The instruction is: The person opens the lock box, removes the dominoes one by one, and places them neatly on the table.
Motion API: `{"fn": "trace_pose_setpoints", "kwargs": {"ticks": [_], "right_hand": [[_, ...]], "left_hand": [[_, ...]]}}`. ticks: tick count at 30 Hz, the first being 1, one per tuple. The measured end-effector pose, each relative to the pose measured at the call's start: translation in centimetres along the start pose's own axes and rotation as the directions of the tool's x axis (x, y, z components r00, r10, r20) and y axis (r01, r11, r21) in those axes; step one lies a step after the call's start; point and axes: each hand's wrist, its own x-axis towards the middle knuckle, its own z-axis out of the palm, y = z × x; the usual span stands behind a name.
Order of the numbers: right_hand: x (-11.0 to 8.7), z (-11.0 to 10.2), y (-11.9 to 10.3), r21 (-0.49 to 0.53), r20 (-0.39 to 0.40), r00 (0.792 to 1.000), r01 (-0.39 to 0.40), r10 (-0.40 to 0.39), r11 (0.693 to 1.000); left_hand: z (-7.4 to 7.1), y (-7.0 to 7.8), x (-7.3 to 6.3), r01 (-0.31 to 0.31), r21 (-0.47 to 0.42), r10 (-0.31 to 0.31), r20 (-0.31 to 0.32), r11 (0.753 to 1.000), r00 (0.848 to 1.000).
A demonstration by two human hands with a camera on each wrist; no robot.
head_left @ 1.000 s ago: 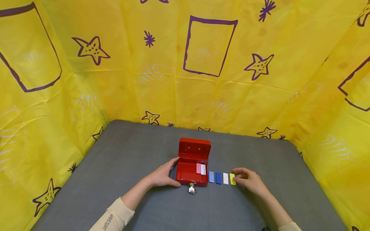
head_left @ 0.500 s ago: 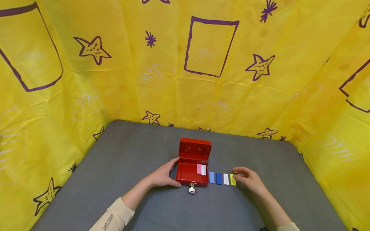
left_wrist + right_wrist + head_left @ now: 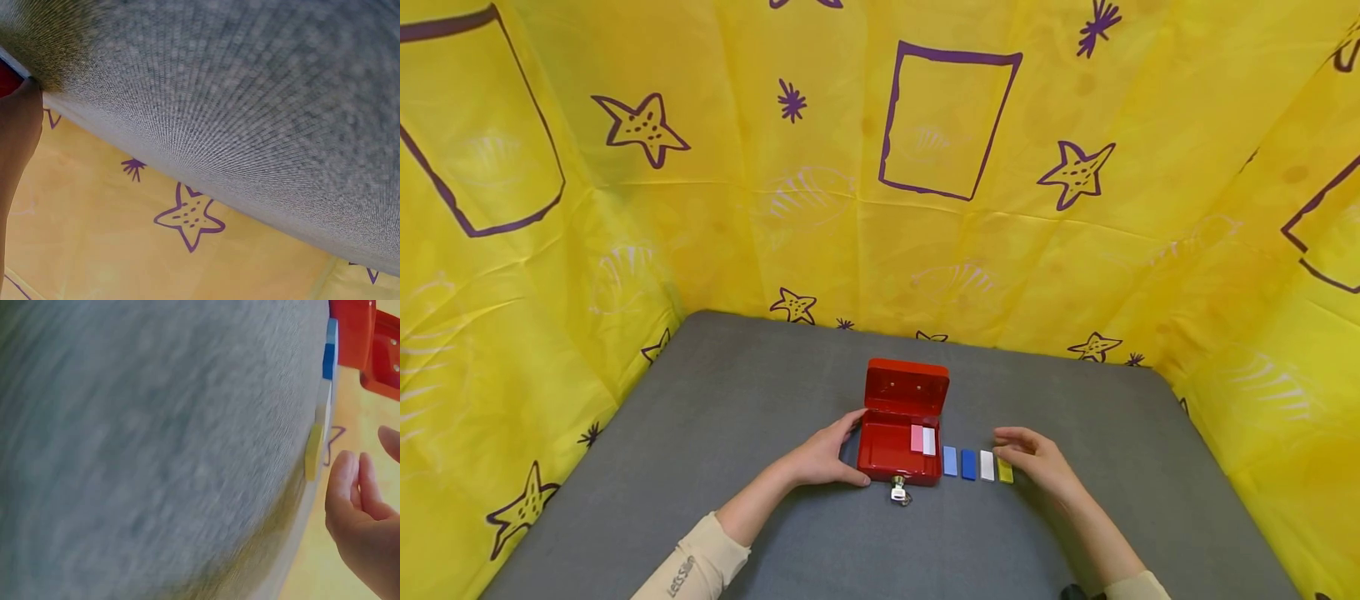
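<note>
A small red cash box (image 3: pixel 883 450) stands with its lid (image 3: pixel 906 385) raised. My left hand (image 3: pixel 822 457) holds the box by its left side, thumb at the front corner and fingers at the back one. Inside, at the right, lie a pink block (image 3: pixel 917 438) and a white block (image 3: pixel 929 442). Outside, a row runs rightward: a light blue block (image 3: pixel 951 462), a dark blue block (image 3: pixel 968 465), a white block (image 3: pixel 987 467) and a yellow block (image 3: pixel 1005 475). My right hand (image 3: pixel 1041 465) hovers over the yellow block, fingers loosely bent and apart from it in the right wrist view.
Keys (image 3: pixel 898 493) hang from the lock at the box's front. Everything stands on a grey table (image 3: pixel 775 367). Yellow patterned cloth (image 3: pixel 820 225) walls in the back and both sides.
My right hand has shifted left, from beside the yellow block to over it, so its top is partly covered. The left hand and the box stay in place.
</note>
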Motion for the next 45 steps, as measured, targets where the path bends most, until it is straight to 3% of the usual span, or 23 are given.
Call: {"fn": "trace_pose_setpoints", "kwargs": {"ticks": [29, 45], "right_hand": [[1.5, 4.0, -3.7, 0.066, 0.081, 0.996, 0.020, -0.025, 0.998], [1.9, 6.4, -4.8, 0.112, 0.165, 0.973, 0.142, -0.160, 0.983]], "left_hand": [[0.0, 0.0, 0.1, -0.007, 0.006, 0.007, -0.002, 1.000, 1.000], [0.0, 0.0, 0.0, 0.000, 0.004, 0.000, -0.004, 1.000, 1.000]]}}
